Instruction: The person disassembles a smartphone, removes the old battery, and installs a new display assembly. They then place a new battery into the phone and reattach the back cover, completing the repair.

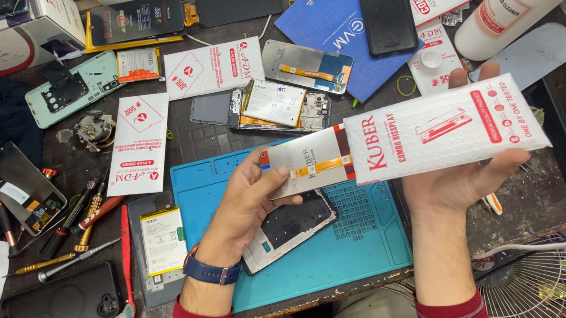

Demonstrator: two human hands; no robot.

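Two hands, one display pack above the mat

Both hands are up over the blue work mat. The right hand cradles a white padded sleeve from below, fingers curled round its far edge. The left hand pinches the display panel that pokes halfway out of the sleeve's open end, orange ribbon showing. Beneath them a bare phone frame lies on the mat. On the table, left: a battery, red-handled tools.

Display panel sticks halfway out of pouch, above mat.
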